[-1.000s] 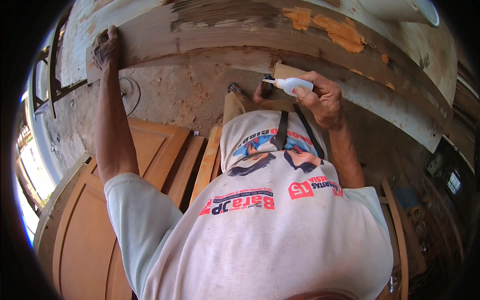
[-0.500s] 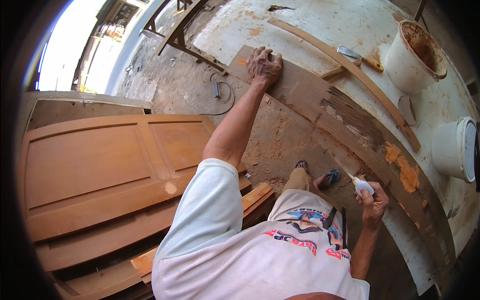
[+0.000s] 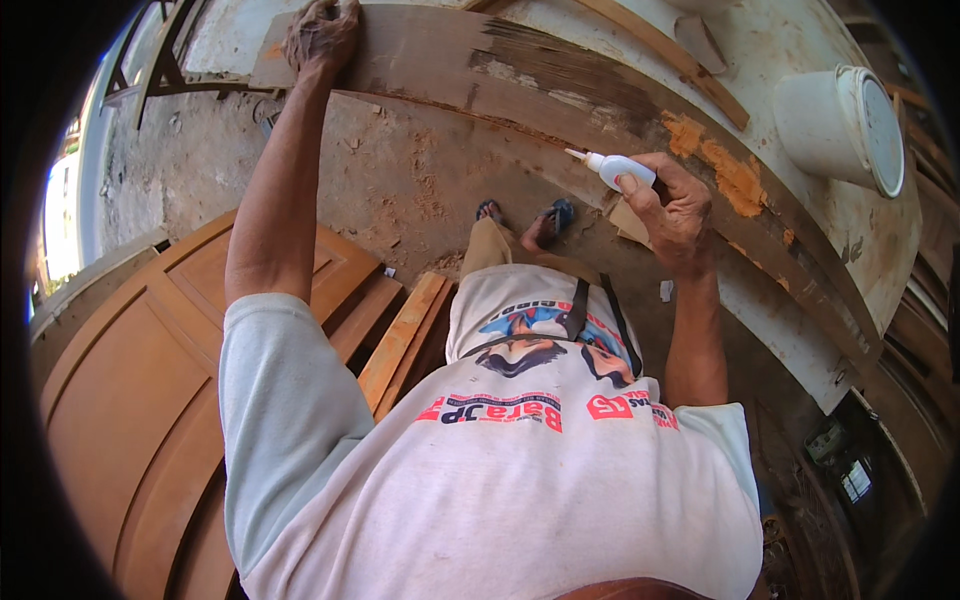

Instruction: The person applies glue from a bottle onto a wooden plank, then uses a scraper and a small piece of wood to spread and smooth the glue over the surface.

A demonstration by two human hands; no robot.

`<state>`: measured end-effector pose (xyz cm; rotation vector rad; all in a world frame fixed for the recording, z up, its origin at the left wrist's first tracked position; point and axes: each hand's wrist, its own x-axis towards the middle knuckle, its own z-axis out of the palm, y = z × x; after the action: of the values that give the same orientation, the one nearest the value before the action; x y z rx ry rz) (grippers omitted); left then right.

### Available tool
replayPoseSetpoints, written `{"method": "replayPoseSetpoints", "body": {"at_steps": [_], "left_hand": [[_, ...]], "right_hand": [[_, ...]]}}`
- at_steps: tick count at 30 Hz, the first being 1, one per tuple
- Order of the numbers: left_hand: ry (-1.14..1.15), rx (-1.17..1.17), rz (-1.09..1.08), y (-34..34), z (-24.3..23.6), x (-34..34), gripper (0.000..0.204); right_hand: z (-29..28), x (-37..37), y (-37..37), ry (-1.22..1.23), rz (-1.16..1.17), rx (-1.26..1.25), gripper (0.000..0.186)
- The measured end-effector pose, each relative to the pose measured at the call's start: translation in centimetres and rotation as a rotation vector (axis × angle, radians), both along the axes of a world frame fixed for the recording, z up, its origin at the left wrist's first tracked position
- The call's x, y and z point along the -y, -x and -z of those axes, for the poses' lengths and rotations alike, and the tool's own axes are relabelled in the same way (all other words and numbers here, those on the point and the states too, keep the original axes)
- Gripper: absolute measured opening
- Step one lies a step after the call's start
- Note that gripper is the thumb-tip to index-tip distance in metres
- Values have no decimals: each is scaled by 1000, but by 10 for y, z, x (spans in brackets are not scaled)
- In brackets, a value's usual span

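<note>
A long brown board [image 3: 560, 80], with orange filler patches and dark rough areas, lies along the near edge of a pale worktop [image 3: 830, 230]. My left hand [image 3: 322, 38] grips the board near its left end, fingers curled over it. My right hand [image 3: 668, 210] holds a small white squeeze bottle [image 3: 620, 170] with a narrow nozzle, pointed leftward at the board's near edge. Whether the tip touches the wood or anything comes out is too small to tell.
A white lidded bucket [image 3: 830, 130] and a long wooden strip [image 3: 670, 55] sit beyond the board. Brown panelled doors [image 3: 140, 400] and planks [image 3: 400, 340] lie at lower left. My sandalled feet [image 3: 540, 225] stand on the dusty floor [image 3: 380, 160]. A dark metal frame [image 3: 160, 55] stands upper left.
The head view swung aside half a second ago and has swung partly back. My left hand still grips the board; my right hand still holds the bottle near the board's edge.
</note>
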<state>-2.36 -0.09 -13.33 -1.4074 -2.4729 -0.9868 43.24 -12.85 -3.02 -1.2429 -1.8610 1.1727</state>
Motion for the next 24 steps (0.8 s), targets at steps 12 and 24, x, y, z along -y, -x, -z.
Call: {"method": "replayPoseSetpoints", "body": {"at_steps": [12, 24], "left_hand": [[59, 23, -14, 6, 1, 4, 48], [42, 25, -34, 4, 2, 1, 49]], "right_hand": [[13, -20, 22, -73, -67, 143, 23], [6, -20, 25, -128, -86, 215, 22]]}}
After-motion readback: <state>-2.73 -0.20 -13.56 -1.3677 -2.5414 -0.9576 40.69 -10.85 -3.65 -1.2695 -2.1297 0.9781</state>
